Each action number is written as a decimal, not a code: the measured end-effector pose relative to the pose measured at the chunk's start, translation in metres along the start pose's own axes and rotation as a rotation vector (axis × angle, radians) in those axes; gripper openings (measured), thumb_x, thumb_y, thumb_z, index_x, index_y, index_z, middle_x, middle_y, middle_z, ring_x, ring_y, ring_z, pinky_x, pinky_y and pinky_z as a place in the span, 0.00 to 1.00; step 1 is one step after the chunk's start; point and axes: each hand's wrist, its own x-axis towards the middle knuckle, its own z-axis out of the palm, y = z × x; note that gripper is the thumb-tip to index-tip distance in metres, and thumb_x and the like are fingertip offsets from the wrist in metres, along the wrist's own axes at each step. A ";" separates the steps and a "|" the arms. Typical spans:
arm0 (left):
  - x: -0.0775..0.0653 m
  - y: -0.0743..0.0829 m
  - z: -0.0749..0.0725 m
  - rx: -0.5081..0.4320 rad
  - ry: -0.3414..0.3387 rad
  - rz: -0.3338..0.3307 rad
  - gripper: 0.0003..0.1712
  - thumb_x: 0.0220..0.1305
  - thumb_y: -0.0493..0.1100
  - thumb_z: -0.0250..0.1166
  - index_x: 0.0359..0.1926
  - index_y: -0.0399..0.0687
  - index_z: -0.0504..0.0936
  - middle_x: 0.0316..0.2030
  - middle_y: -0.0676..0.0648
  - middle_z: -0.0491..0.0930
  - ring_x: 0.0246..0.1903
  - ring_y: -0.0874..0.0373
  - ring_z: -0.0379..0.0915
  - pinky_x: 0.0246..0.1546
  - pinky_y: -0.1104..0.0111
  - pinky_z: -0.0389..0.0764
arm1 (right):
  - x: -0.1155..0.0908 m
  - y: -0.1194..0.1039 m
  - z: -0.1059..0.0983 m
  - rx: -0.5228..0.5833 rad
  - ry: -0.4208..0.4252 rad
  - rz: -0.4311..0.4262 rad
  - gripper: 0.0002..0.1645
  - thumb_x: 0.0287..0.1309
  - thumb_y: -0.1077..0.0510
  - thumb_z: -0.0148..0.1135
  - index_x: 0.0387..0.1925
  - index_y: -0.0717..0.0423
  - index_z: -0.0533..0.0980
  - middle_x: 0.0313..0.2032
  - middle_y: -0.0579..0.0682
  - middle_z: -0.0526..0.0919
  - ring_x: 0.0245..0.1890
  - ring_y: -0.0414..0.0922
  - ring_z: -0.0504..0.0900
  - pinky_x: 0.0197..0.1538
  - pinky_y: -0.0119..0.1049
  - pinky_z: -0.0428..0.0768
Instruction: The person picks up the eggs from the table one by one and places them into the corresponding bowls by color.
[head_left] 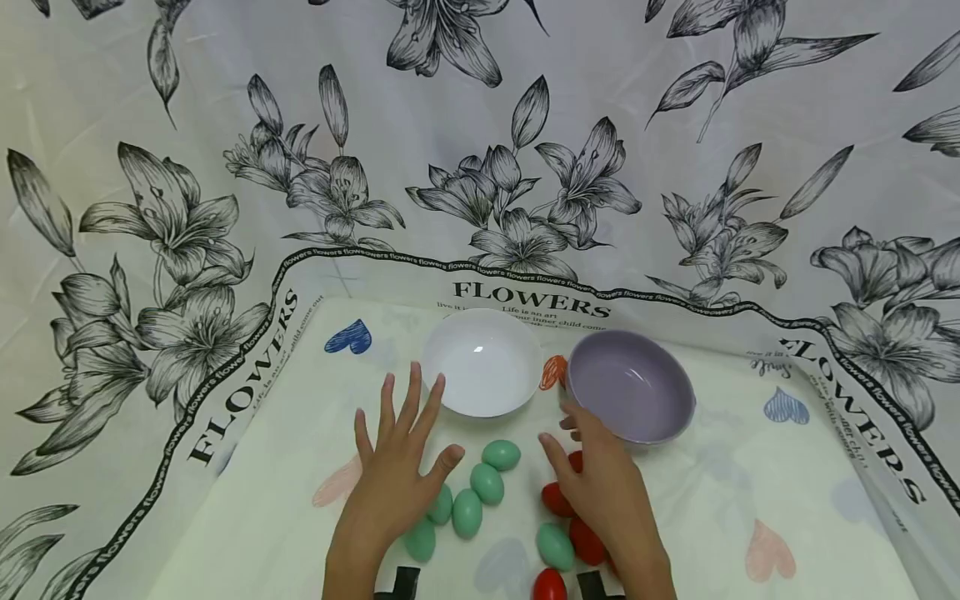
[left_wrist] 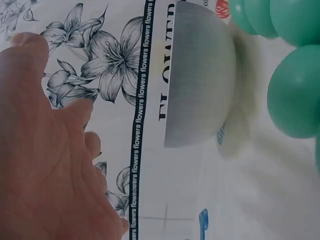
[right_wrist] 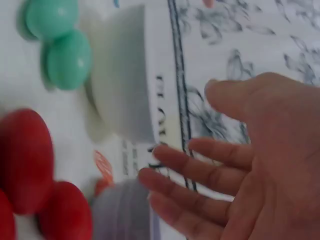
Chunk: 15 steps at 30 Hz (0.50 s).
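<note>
My left hand (head_left: pixel 397 487), fingers spread and straight, hovers over several green eggs (head_left: pixel 467 513), with nothing held. Its wrist view shows the hand (left_wrist: pixel 55 150) beside the white bowl (left_wrist: pixel 202 80), apart from it. On the other side, my right hand (head_left: pixel 603 487) is above several red eggs (head_left: pixel 587 540) and partly hides them. Its fingers (right_wrist: pixel 195 172) are loosely extended and hold nothing; in the head view the fingertips overlap the near left edge of the purple bowl (head_left: pixel 630 387). One green egg (head_left: pixel 555 547) lies among the red ones. Both bowls show bare insides.
A pale cloth with heart prints (head_left: pixel 770 550) covers the surface. Behind rises a white floral curtain (head_left: pixel 360 217) with a black lettered border. The white bowl stands left of the purple one, with a narrow gap between them. Dark straps (head_left: pixel 406 582) show at the bottom edge.
</note>
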 end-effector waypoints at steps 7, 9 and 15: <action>0.061 -0.045 -0.025 -0.211 -0.062 0.046 0.81 0.53 0.75 0.76 0.84 0.69 0.22 0.84 0.60 0.21 0.84 0.48 0.20 0.74 0.27 0.47 | 0.003 -0.023 0.048 -0.228 -0.045 0.052 0.50 0.65 0.23 0.61 0.63 0.64 0.78 0.49 0.58 0.85 0.46 0.57 0.85 0.47 0.55 0.86; 0.078 -0.057 -0.027 -0.240 -0.078 0.042 0.87 0.47 0.77 0.78 0.82 0.70 0.18 0.83 0.59 0.19 0.84 0.43 0.23 0.71 0.27 0.53 | 0.003 -0.029 0.061 -0.285 -0.058 0.054 0.52 0.64 0.23 0.62 0.59 0.68 0.78 0.45 0.61 0.84 0.44 0.59 0.84 0.46 0.54 0.87; 0.103 -0.076 -0.010 -0.309 -0.169 0.036 0.95 0.38 0.78 0.81 0.80 0.69 0.13 0.84 0.48 0.20 0.82 0.33 0.30 0.70 0.30 0.57 | 0.004 -0.042 0.089 -0.401 -0.084 0.073 0.47 0.60 0.25 0.67 0.44 0.69 0.80 0.31 0.57 0.76 0.33 0.54 0.79 0.35 0.49 0.84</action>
